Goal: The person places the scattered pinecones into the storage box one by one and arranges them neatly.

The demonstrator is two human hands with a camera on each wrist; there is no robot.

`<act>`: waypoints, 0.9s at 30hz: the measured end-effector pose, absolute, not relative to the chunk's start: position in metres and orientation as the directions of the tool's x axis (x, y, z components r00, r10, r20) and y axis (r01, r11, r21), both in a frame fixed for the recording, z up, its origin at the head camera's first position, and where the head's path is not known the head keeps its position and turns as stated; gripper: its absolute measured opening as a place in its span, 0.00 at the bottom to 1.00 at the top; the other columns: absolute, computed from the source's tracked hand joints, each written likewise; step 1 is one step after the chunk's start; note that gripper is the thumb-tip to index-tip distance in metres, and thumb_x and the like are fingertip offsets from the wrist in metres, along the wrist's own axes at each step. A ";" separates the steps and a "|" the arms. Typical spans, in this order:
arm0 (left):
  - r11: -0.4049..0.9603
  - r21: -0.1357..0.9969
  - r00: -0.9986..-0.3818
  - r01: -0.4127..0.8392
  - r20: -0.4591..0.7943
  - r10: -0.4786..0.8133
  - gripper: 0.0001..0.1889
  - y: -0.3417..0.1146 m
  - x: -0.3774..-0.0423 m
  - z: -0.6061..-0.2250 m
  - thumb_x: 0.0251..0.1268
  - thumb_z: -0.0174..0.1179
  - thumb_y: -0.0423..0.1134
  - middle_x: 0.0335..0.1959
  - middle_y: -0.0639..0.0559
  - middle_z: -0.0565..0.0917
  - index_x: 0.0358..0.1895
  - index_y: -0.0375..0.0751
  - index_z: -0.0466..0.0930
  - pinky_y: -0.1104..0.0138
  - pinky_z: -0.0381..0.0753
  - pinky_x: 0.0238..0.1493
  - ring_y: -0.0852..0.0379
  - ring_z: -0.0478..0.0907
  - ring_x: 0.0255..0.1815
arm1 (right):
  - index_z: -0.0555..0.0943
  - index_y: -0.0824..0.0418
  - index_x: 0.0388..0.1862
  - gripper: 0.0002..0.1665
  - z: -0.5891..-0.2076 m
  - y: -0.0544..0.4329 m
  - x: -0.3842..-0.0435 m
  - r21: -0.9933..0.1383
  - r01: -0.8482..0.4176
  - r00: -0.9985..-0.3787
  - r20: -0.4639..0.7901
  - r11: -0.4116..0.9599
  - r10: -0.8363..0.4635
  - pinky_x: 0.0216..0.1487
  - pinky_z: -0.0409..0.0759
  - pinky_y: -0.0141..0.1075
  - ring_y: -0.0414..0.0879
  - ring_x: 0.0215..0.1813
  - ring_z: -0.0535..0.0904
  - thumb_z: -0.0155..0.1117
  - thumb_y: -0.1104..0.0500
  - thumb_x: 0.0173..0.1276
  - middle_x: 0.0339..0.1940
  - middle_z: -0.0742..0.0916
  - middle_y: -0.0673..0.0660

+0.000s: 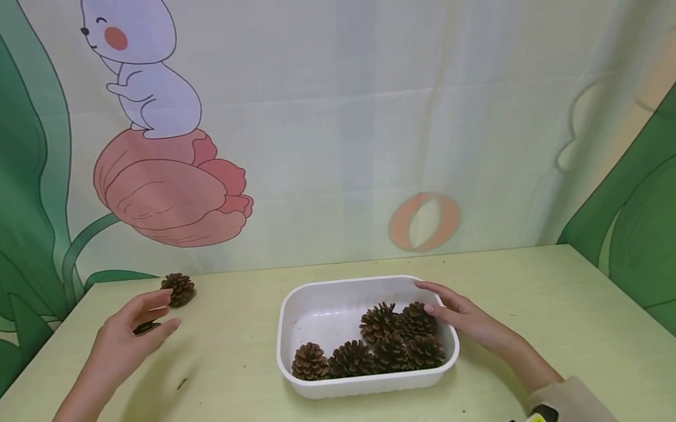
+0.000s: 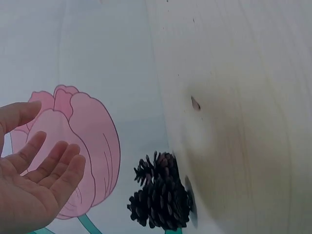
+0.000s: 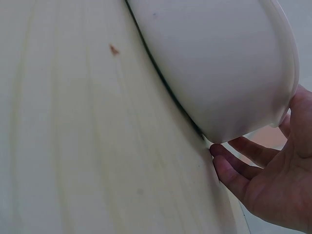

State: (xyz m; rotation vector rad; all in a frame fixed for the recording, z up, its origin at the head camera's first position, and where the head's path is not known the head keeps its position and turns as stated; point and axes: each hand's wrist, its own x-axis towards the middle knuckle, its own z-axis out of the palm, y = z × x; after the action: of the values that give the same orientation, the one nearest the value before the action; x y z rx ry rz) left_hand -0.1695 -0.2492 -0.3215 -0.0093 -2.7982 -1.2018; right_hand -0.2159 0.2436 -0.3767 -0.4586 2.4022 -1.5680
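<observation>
A white plastic tub (image 1: 372,385) stands on the table with several brown pine cones (image 1: 351,359) inside, mostly along its near and right sides. My right hand (image 1: 476,321) grips the tub's right end, thumb over the rim. In the right wrist view, the fingers (image 3: 236,175) lie against the outside of the wall. At the left, my left hand (image 1: 127,336) is raised above the table with fingers apart, holding nothing. Just beyond it sits a loose pine cone (image 1: 178,290). A dark piece shows partly behind the left hand; the left wrist view has clustered pine cones (image 2: 163,195).
The pale wooden table (image 1: 231,364) bears small brown flakes, one (image 1: 182,383) near the left hand. Behind the table hangs a printed curtain (image 1: 324,143) with a rabbit and a pink flower.
</observation>
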 end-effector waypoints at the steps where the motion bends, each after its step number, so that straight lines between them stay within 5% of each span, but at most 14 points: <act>1: 0.699 0.715 -0.995 0.037 0.092 -0.041 0.34 -0.252 -0.169 -0.322 0.61 0.56 0.53 0.60 0.35 0.68 0.66 0.37 0.60 0.77 0.75 0.38 0.41 0.67 0.58 | 0.59 0.53 0.70 0.29 -0.377 0.244 -0.216 -0.918 -0.132 -0.922 -0.024 0.373 -0.386 0.62 0.60 0.58 0.63 0.68 0.56 0.48 0.51 0.71 0.69 0.60 0.64; 8: 0.709 0.705 -0.989 0.011 0.110 -0.094 0.35 -0.269 -0.170 -0.328 0.61 0.56 0.52 0.62 0.32 0.64 0.67 0.36 0.57 0.44 0.71 0.48 0.36 0.63 0.60 | 0.58 0.53 0.70 0.29 -0.378 0.244 -0.216 -0.919 -0.141 -0.917 -0.019 0.368 -0.398 0.61 0.62 0.57 0.63 0.67 0.56 0.47 0.51 0.72 0.69 0.60 0.64; 15: 0.689 0.724 -0.985 -0.037 0.089 -0.146 0.40 -0.286 -0.175 -0.335 0.61 0.56 0.52 0.67 0.31 0.55 0.69 0.35 0.51 0.44 0.66 0.56 0.31 0.56 0.62 | 0.58 0.53 0.70 0.29 -0.378 0.244 -0.215 -0.917 -0.148 -0.918 -0.012 0.370 -0.397 0.62 0.60 0.58 0.63 0.68 0.55 0.47 0.51 0.71 0.70 0.59 0.64; 27: 0.708 0.691 -0.989 -0.148 -0.112 -0.097 0.48 -0.313 -0.188 -0.342 0.61 0.53 0.56 0.67 0.23 0.39 0.70 0.32 0.34 0.36 0.60 0.52 0.24 0.47 0.63 | 0.59 0.52 0.70 0.29 -0.380 0.244 -0.211 -0.912 -0.158 -0.920 -0.004 0.379 -0.392 0.62 0.60 0.59 0.63 0.68 0.55 0.47 0.51 0.71 0.70 0.59 0.63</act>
State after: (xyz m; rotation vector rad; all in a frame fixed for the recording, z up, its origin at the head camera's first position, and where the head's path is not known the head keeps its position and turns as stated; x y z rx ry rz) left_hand -0.1880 -0.3129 -0.3415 0.2131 -2.9645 -1.2089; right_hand -0.2114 0.2439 -0.3800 -0.4915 2.4189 -1.5617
